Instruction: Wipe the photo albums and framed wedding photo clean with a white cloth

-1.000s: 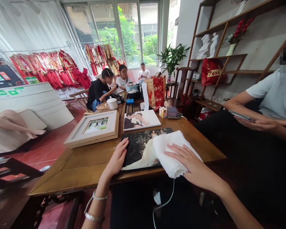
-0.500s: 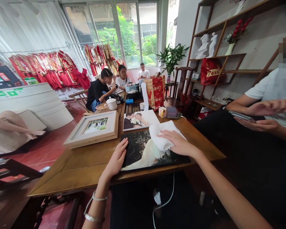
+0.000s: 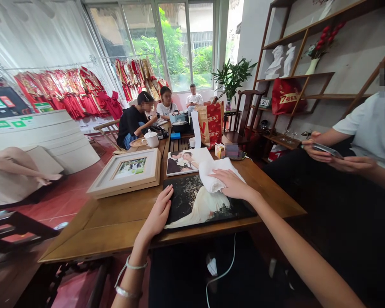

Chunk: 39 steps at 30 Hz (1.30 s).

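Observation:
A dark photo panel (image 3: 182,201) showing a white gown lies flat at the table's near edge. Against its left edge rests my left hand (image 3: 162,205), open, its fingers extended and close together. My right hand (image 3: 229,182) is closed over a bunched white towel (image 3: 208,175) and presses it onto the panel's upper right part. The towel hides that part of the picture. Just behind lies a white-edged couple photo (image 3: 188,162), its right side partly covered by the towel. To the left sits a light wooden picture frame (image 3: 94,188) with a small photo inside.
On the wooden table (image 3: 93,226) stand a white lidded cup (image 3: 151,139), a red and brown paper bag (image 3: 210,124) and a small box (image 3: 219,150). A person at right holds a phone (image 3: 327,149). Several people sit at the far end. A white cable (image 3: 234,256) hangs below.
My right hand and the towel have slid slightly left and away from me over the panel. My left hand stays at the edge. The person at right now has both hands at the phone.

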Motion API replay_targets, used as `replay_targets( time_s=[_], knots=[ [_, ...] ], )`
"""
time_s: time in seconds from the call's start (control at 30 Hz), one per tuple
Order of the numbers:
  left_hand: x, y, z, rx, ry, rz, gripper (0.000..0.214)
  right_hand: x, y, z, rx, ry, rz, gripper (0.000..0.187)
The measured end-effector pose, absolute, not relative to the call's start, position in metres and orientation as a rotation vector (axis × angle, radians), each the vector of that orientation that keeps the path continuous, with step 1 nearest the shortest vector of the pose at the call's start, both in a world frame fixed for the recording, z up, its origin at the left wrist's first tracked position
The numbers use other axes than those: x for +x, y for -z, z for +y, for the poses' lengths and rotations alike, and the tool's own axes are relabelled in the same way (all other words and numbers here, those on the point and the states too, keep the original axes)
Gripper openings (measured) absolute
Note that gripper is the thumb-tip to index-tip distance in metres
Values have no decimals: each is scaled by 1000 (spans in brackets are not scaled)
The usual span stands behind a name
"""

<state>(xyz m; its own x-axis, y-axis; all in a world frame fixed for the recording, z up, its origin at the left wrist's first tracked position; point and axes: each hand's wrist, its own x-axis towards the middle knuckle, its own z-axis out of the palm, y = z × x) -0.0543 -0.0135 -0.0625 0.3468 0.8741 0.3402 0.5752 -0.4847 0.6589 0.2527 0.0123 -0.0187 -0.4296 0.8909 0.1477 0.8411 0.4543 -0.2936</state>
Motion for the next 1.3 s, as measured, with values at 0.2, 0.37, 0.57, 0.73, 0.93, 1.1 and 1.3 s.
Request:
replay_targets(
  time_s=[0.2, 0.37, 0.57, 0.73, 0.93, 1.1, 1.3],
  knots=[
    [-54, 63, -13, 2177, -949, 1270, 45, 232, 18, -39, -1391, -291, -2481, 77],
    [-55, 64, -12, 2164, -957, 1263, 44, 222, 13, -89, -1244, -417, -2553, 83],
    [-54, 63, -14, 2168, -951, 1266, 45, 223, 8, -93, -1199, -530, -2593, 83],
    [-54, 61, -15, 2173, -974, 1255, 44, 223, 13, -54, -1222, -458, -2563, 79],
    [-55, 61, -16, 2164, -973, 1234, 44, 222, 16, -4, -1390, -345, -2482, 73],
    [-55, 61, -16, 2156, -980, 1242, 44, 219, 17, 10, -1550, -278, -2429, 71],
    [-54, 62, -15, 2163, -973, 1275, 44, 203, 13, -28, -1546, -268, -2459, 77]
  ],
)
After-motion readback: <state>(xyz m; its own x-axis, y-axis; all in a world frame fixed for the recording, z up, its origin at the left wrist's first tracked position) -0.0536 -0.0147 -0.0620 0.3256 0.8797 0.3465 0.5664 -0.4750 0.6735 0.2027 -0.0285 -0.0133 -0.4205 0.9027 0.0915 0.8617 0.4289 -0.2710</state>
